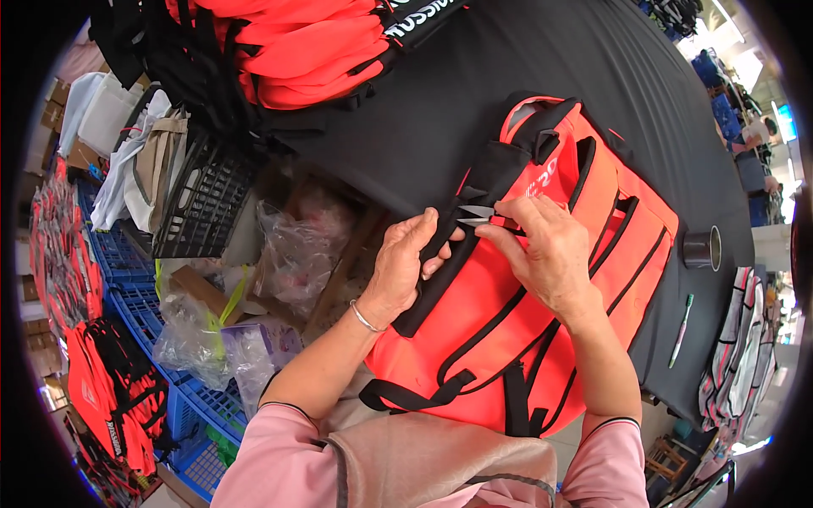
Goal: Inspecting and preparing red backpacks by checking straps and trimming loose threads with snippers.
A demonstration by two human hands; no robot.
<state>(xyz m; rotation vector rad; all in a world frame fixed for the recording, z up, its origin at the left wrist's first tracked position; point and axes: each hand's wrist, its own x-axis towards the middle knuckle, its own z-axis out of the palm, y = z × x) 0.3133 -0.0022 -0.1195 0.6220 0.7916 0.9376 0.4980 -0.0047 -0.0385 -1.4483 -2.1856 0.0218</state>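
A bright red-orange backpack (474,317) with black straps and trim lies across the table edge and my lap. My left hand (402,267) is closed on the bag's black side edge, with the fingertips curled round it. In my right hand (550,254) is a pair of thread snips (477,213), pinched between thumb and fingers. Their two pointed blades are parted and reach left to the black edge, just beside my left fingertips. Any thread between the blades is too small to make out.
A black cloth (652,102) covers the table. Red and black bags (305,51) are piled at the far left. A metal cup (701,249) and a toothbrush (681,332) lie right. Blue crates (140,313), a black basket (207,190) and clear plastic bags (301,254) stand left.
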